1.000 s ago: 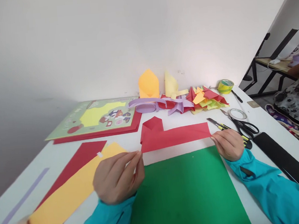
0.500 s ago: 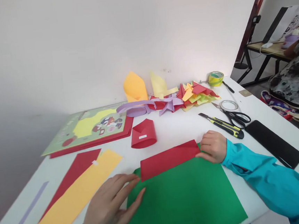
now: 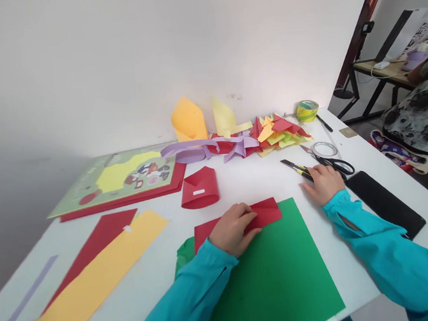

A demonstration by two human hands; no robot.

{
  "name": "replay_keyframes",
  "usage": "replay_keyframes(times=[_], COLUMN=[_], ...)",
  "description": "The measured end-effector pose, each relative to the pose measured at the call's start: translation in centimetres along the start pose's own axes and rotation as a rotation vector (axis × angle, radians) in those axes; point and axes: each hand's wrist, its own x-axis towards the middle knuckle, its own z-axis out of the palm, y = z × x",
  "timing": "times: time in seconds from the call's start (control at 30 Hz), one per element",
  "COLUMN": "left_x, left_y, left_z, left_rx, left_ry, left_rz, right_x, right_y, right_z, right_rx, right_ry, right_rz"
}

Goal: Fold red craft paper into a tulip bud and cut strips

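Observation:
On the green sheet [image 3: 276, 270] lies a folded strip of red paper [image 3: 205, 229]. My left hand [image 3: 233, 229] reaches across it, fingers bent and pressing on the strip, which is partly hidden beneath. To the right, my right hand [image 3: 324, 183] has its fingers curled over a black and yellow utility knife [image 3: 297, 169]; most of the handle is covered by the hand. Black scissors [image 3: 344, 166] lie just behind that hand, beside a roll of clear tape [image 3: 324, 149]. Behind the strip stands a rolled red paper piece [image 3: 200, 187] with a white label.
Yellow paper [image 3: 104, 275] overlaps red paper [image 3: 94, 246] at left, near a purple strip [image 3: 26, 299]. A picture board [image 3: 89, 189] and a pile of folded paper [image 3: 277, 132] sit by the wall. A black slab [image 3: 386, 204] lies at right.
My left hand has moved right, from the strip's left end onto its middle. My right hand has left the strip's right end and reached the utility knife.

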Motion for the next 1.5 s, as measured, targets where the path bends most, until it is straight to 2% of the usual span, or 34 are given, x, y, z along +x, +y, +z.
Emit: replay_keyframes(times=[0.13,0.23,0.33,0.4,0.43,0.5,0.63,0.77,0.83,0.97,1.13,1.27,1.5], left_x=[-0.3,-0.6,-1.1,-1.5,-1.6,-1.9,-2.0,-2.0,-2.0,-2.1,-2.1,-2.2,-2.2], left_y=[-0.1,-0.2,-0.7,-1.1,-1.4,-1.7,-1.9,-1.6,-1.6,-1.8,-2.3,-2.4,-2.3], left_z=[0.5,0.8,1.0,1.2,1.3,1.3,1.4,1.1,0.9,0.9,1.5,1.7,1.6], left_rx=[-0.125,-0.192,-0.191,-0.18,-0.18,-0.185,-0.172,-0.136,-0.059,0.134,0.183,0.196,0.175], left_ry=[0.037,0.022,0.047,0.084,0.099,0.129,0.16,0.174,0.124,-0.057,-0.181,-0.209,-0.216], left_rz=[-0.049,-0.117,-0.138,-0.116,-0.103,-0.083,-0.054,-0.093,-0.098,0.007,-0.01,-0.001,-0.021], right_x=[0.1,0.6,0.6,0.2,0.0,-0.6,-0.9,-0.5,-0.4,-0.3,-0.3,-0.1,0.0], right_y=[1.1,1.9,1.9,1.3,0.9,0.3,0.3,1.1,1.3,1.2,1.0,1.1,1.5], right_z=[0.5,1.1,0.9,0.3,-0.1,-0.6,-0.5,0.1,0.2,-0.1,-0.1,0.4,0.2], right_rx=[-0.039,0.053,0.303,0.521,0.613,0.693,0.629,0.614,0.617,0.597,0.578,0.567,0.574], right_ry=[-0.033,-0.036,0.071,0.111,0.076,0.003,-0.076,-0.152,-0.182,-0.21,-0.22,-0.172,-0.181], right_rz=[0.038,0.015,-0.128,-0.319,-0.424,-0.528,-0.589,-0.63,-0.659,-0.708,-0.713,-0.73,-0.744])
